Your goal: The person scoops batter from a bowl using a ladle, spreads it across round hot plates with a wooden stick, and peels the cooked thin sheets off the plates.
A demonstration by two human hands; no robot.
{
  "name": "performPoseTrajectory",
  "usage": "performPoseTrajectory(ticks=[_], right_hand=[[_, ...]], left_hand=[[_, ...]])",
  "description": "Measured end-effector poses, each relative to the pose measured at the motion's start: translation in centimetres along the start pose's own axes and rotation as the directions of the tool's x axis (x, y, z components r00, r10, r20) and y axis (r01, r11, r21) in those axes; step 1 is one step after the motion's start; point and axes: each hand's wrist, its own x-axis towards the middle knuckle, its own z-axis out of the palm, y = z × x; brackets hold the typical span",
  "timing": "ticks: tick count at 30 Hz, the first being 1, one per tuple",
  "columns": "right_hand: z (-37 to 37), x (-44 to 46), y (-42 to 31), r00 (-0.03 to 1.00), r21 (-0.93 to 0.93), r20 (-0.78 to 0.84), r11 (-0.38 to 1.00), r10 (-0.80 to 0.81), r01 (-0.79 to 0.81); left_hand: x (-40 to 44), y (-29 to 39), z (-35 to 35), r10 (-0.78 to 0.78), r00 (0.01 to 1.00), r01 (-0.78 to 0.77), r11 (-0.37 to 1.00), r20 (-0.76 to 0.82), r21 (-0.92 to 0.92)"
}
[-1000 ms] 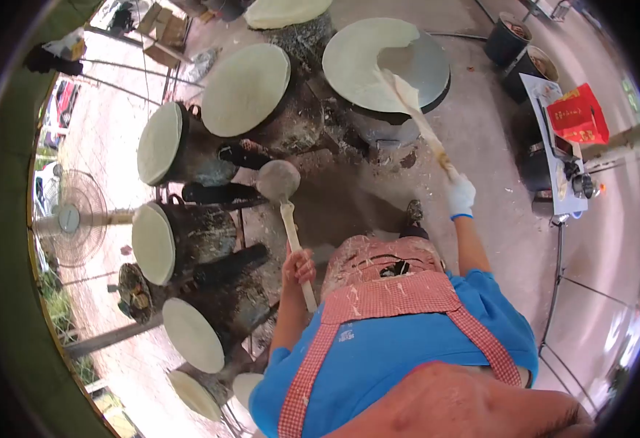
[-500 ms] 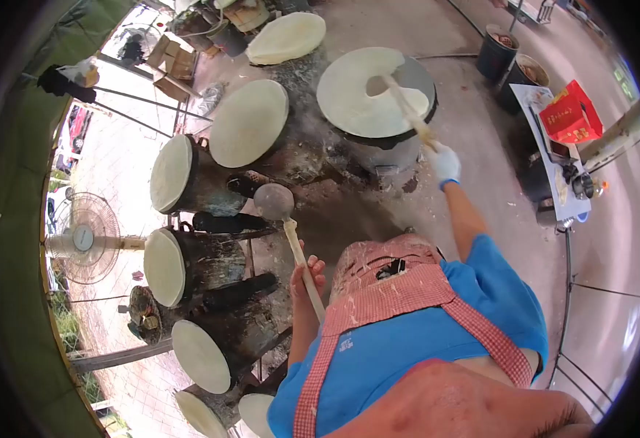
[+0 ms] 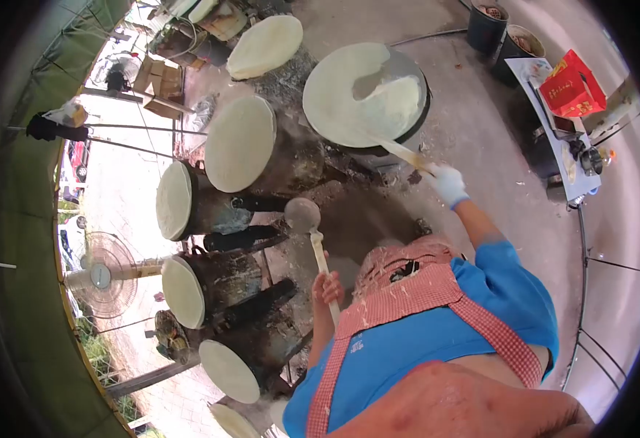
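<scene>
Left hand (image 3: pixel 328 288), bare: grip closed round the pale handle of the ladle (image 3: pixel 303 214). Ladle's grey round bowl points far, sits clear of the nearest drums, over the gap left of the person's legs. Handle end runs near, up against the apron (image 3: pixel 400 299).

Right hand (image 3: pixel 447 184), white glove: grip closed on the grip end of a wooden paddle (image 3: pixel 405 153). Paddle slants far-left over the near rim of the far griddle (image 3: pixel 399 67). Its tip blends with the batter there; contact looks likely, can't confirm from this view.

Batter (image 3: pixel 334 95) covers most of that griddle: wide on the left, a brighter, thicker patch on the right, grey metal showing in the middle and along the far-right side.

Left of it, a row of round plates, each with a pale sheet (image 3: pixel 239 144) on top, curving from far to near. Standing fan (image 3: pixel 101 276) beyond them, far left. Right side: bench (image 3: pixel 575 186) with a red bag (image 3: pixel 572 84), two buckets (image 3: pixel 488 29) just beyond.
</scene>
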Motion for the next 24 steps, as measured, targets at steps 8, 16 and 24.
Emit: performPoseTrajectory(ticks=[8, 16, 24], right_hand=[[-0.6, 8.3, 2.5, 0.952, 0.108, -0.307, 0.994, 0.003, 0.032], [-4.8, 15.5, 5.1, 0.916, 0.292, -0.394, 0.955, 0.069, 0.054], [-4.2, 17.1, 1.5, 0.958, 0.857, -0.134, 0.514, 0.253, -0.016]], left_hand=[[3.4, -0.3, 0.2, -0.035, 0.934, -0.008, 0.993, -0.354, -0.12], [5.0, -1.8, 0.3, -0.024, 0.923, 0.001, 0.998, -0.383, -0.06], [2.8, 0.4, -2.3, -0.058, 0.928, 0.109, 0.987, -0.368, 0.118]])
